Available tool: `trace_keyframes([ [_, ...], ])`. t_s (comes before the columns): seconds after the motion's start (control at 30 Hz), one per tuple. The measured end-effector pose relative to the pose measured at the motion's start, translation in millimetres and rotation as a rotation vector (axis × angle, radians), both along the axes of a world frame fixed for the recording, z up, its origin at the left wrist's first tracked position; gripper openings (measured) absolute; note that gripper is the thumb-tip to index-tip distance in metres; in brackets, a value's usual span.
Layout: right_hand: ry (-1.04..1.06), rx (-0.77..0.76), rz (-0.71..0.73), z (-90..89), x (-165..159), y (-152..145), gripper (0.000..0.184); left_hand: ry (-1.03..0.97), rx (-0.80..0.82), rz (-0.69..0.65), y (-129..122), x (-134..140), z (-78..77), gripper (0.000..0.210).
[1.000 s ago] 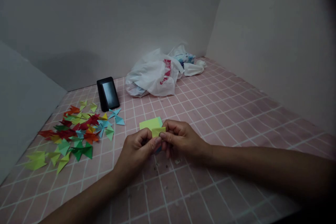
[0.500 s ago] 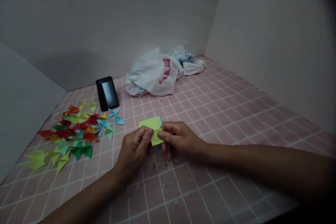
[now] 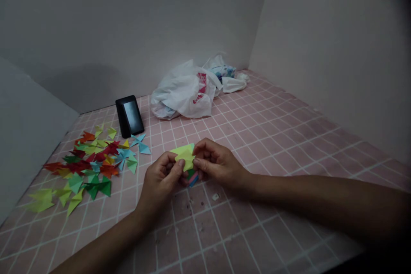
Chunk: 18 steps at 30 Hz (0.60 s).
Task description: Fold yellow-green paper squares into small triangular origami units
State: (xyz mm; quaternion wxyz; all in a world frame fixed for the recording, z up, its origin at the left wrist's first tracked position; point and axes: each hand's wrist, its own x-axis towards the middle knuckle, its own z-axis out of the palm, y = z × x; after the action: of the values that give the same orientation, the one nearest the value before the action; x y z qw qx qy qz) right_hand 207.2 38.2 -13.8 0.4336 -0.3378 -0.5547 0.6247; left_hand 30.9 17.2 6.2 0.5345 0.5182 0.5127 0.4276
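Observation:
Between my two hands is a small yellow piece of folded paper (image 3: 185, 159). My left hand (image 3: 163, 176) pinches its left side with thumb and fingers. At the right edge, my right hand (image 3: 218, 163) grips the same paper between thumb and forefinger. Just beneath lies a stack of coloured paper squares (image 3: 193, 178), showing yellow-green on top and green, pink and blue at the near edge; my hands partly cover it. To the left, many folded paper shapes (image 3: 93, 158) in red, orange, yellow, green and blue are spread out.
A black device with a screen (image 3: 130, 116) leans near the back wall. White plastic bags (image 3: 184, 90) lie crumpled at the back, beside a smaller bundle (image 3: 221, 70). Pink tiled surface (image 3: 276, 137) meets walls at back, left and right. Small scraps (image 3: 215, 197) lie in front.
The yellow paper has turned in my hands and now shows a pointed outline. My right hand's fingers have shifted up slightly, and more of the stack's near edge shows. The view has moved slightly.

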Motion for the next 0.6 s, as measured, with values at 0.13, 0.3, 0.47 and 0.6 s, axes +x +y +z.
trace_keyframes([
  [0.13, -0.001, 0.02, -0.002, -0.3, 0.2, 0.5, 0.015, -0.012, 0.0, -0.003, -0.8, 1.2, -0.9, 0.021],
  [0.3, 0.006, 0.048, 0.004, -1.7, 0.4, 2.1, 0.014, -0.04, -0.031, 0.009, -1.3, 3.4, 0.0, 0.022],
  [0.47, 0.016, 0.071, 0.002, -1.5, 0.3, 2.6, 0.012, -0.067, -0.051, 0.014, -0.9, 2.5, -3.8, 0.025],
  [0.6, -0.004, 0.092, -0.016, -1.4, 0.3, 2.5, 0.01, -0.077, -0.047, 0.001, 0.4, 1.3, -7.2, 0.03],
])
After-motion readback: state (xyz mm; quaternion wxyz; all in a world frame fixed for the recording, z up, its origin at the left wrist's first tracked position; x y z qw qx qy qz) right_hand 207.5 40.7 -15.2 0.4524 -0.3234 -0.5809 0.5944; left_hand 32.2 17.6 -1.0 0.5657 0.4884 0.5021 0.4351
